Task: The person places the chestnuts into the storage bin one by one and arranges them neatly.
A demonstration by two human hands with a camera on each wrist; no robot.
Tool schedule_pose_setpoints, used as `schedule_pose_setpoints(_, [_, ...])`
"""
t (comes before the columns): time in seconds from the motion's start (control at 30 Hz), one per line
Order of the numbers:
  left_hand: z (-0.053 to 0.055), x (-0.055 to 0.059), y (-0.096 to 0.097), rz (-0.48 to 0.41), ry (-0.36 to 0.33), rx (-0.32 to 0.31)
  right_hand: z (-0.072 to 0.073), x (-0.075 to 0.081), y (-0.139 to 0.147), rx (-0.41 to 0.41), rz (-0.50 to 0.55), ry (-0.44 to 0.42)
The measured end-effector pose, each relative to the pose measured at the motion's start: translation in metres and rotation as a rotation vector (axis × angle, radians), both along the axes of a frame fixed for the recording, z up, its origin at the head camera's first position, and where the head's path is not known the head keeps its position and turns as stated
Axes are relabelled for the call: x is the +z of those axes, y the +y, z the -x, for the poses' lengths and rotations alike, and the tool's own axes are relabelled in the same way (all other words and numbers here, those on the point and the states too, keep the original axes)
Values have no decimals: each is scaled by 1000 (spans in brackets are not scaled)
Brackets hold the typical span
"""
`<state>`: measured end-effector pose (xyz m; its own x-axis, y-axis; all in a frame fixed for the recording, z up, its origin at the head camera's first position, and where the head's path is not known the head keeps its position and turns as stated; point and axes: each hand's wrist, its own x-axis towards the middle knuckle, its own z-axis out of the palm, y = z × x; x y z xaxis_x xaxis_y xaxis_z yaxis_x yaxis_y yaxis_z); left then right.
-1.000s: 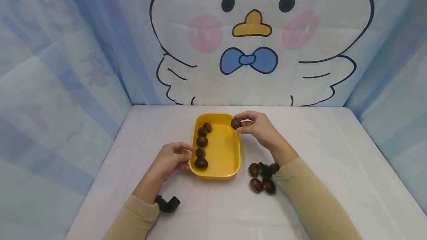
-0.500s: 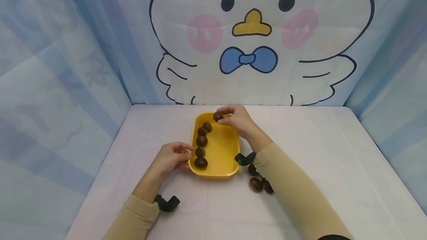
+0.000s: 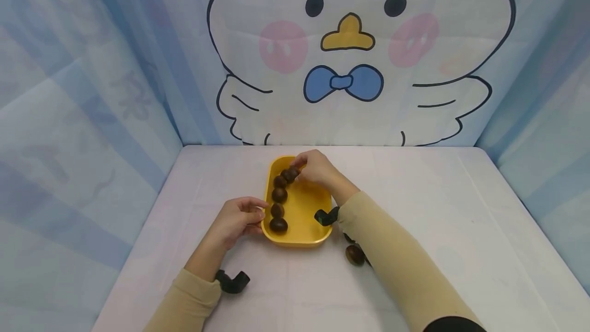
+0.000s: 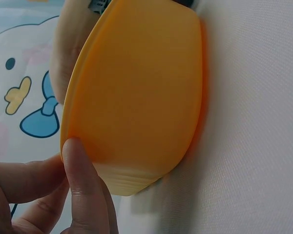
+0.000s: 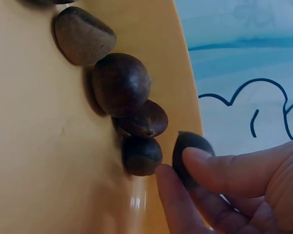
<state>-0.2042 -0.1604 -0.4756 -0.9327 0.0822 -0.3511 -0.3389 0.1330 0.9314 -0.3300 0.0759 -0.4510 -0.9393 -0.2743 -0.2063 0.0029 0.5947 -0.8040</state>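
My right hand (image 3: 319, 169) is over the far end of a yellow plastic tray (image 3: 305, 222). Its thumb and fingers pinch a dark brown chestnut (image 5: 185, 153), held close beside the end of a line of chestnuts. That line, with a glossy chestnut (image 5: 121, 84) and a paler-sided chestnut (image 5: 83, 36) among it, runs along the tray's left side. The nearest chestnut (image 3: 278, 225) lies by the front left corner. At the tray's left edge, my left hand (image 3: 237, 219) pinches the rim between thumb and fingers, shown from outside the tray in the left wrist view.
Right of the tray a chestnut (image 3: 355, 255) lies on the white tabletop (image 3: 461, 209), with others partly hidden under the right sleeve (image 3: 396, 255). Dark wrist cameras sit on both wrists. A cloth backdrop with a cartoon bird stands behind and at both sides.
My right hand has carried the chestnut left from the tray's right rim, then lowered it towards the far end of the line. The left hand has kept its hold on the rim.
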Motion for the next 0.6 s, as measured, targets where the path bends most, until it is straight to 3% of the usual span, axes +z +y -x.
schedule_pose_setpoints(0.37, [0, -2, -1, -1, -5, -1, 1, -7, -9, -14, -206, 60])
schedule_pose_setpoints(0.6, [1, -2, -2, -10, 4, -10, 3, -8, -11, -19, -215, 33])
